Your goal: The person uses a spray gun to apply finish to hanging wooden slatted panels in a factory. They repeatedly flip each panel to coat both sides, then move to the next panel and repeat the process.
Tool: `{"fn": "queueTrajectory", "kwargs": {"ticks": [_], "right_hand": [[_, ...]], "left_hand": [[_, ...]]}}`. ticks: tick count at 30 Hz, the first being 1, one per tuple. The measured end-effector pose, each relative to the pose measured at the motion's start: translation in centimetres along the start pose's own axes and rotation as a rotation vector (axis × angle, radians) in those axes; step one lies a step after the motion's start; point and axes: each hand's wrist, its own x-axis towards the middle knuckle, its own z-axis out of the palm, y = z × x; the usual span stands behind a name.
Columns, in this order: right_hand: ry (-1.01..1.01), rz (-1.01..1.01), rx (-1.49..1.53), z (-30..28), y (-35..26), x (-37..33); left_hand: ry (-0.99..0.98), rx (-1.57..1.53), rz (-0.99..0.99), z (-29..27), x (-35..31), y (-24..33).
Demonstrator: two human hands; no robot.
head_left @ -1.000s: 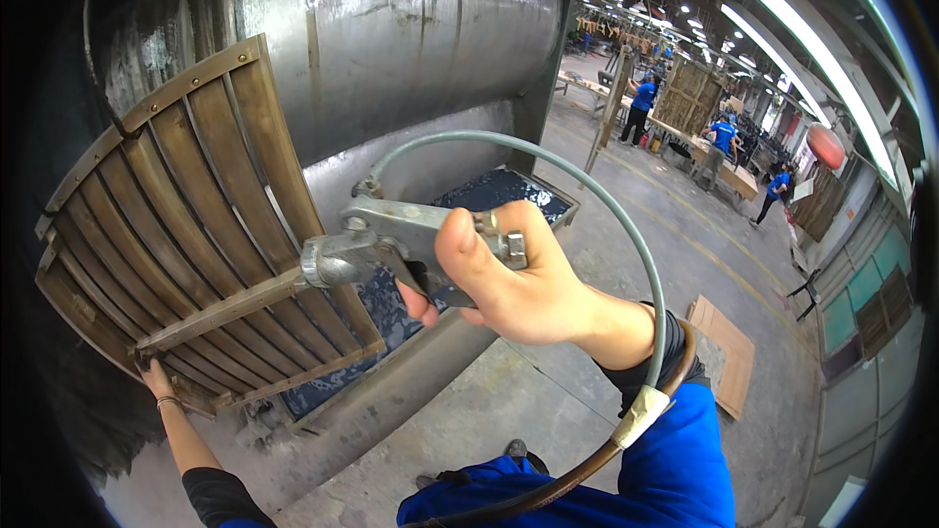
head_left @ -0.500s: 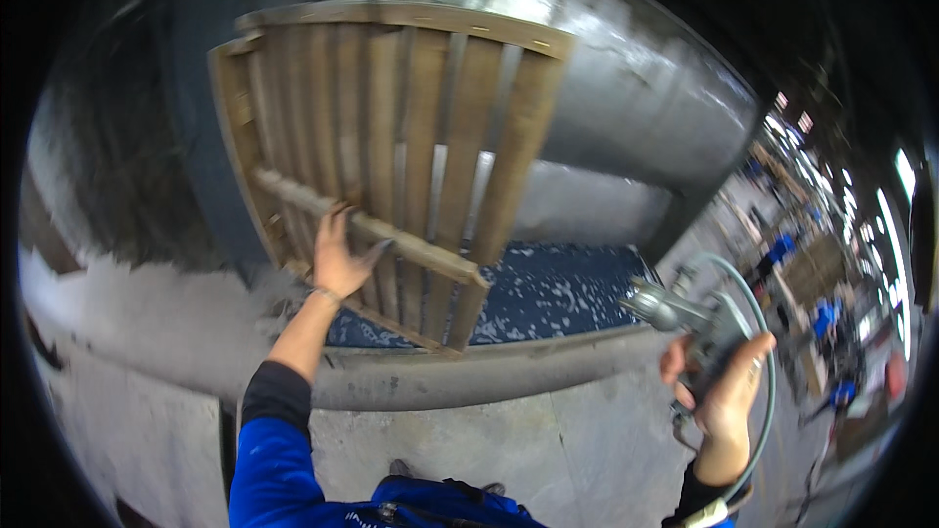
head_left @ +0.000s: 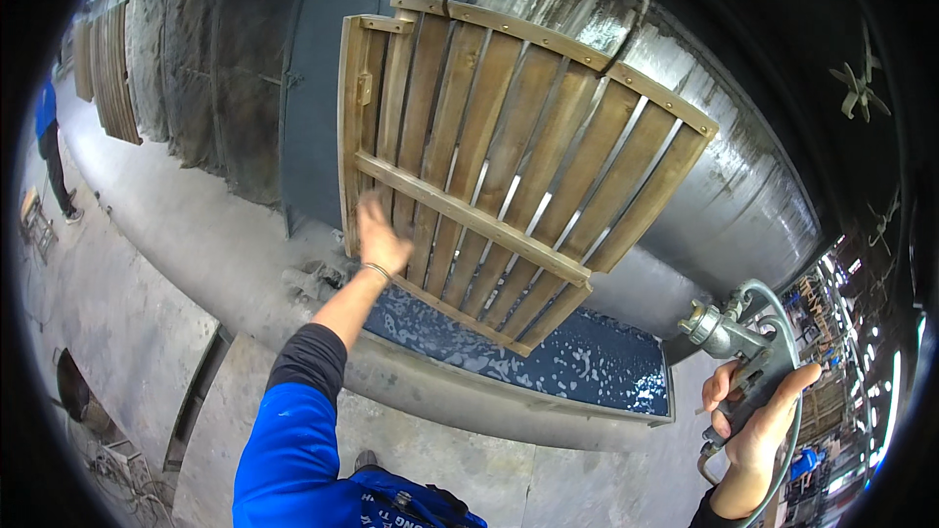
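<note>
A slatted wooden panel (head_left: pixel 479 166) with a cross rail hangs tilted before me from thin hooks. Just below the left end of its rail is my left hand (head_left: pixel 381 240), slightly blurred, its fingers stretched out and not wrapped round the wood. Whether the fingertips touch the slats I cannot tell. On the right, my right hand (head_left: pixel 753 420) is closed round the grip of a grey metal spray gun (head_left: pixel 729 332). Its nozzle points left toward the panel, and a hose (head_left: pixel 785 332) loops down from it past my wrist.
Behind the panel stands a shiny, streaked metal wall (head_left: pixel 724 196). Beneath lies a trough of dark liquid with pale foam (head_left: pixel 587 362), edged by a low ledge. A hook wire (head_left: pixel 641 20) drops from above. At far left are a person (head_left: pixel 49 127) and stacked boards (head_left: pixel 108 73).
The panel now appears farther right and turned, with its hanging wires in view. My left hand has gone from its rail to just below the rail's left end. The spray gun stays in my right hand.
</note>
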Motion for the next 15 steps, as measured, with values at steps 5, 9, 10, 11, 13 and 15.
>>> {"fn": "queueTrajectory", "kwargs": {"ticks": [5, 9, 10, 11, 13, 15], "right_hand": [[-0.125, -0.048, -0.074, 1.5, -1.6, 1.1], [-0.153, -0.1, -0.092, 2.7, -1.4, 3.3], [-0.248, -0.143, -0.086, 2.8, -1.4, 4.1], [-0.259, -0.131, -0.097, 3.0, -1.4, 4.9], [-0.294, -0.11, -0.051, 3.3, -1.3, 6.3], [-0.314, -0.061, -0.208, 3.8, -1.7, 7.9]], "left_hand": [[0.165, 0.065, -0.346, -3.6, 4.7, -10.1], [0.025, -0.112, -0.369, -2.9, 8.3, -15.6], [-0.027, -0.186, -0.382, -2.6, 9.0, -16.7], [-0.08, -0.258, -0.395, -2.2, 9.4, -17.5], [-0.046, -0.253, -0.382, -1.6, 9.3, -18.3], [-0.154, -0.371, -0.445, -2.0, 9.4, -18.3]]}}
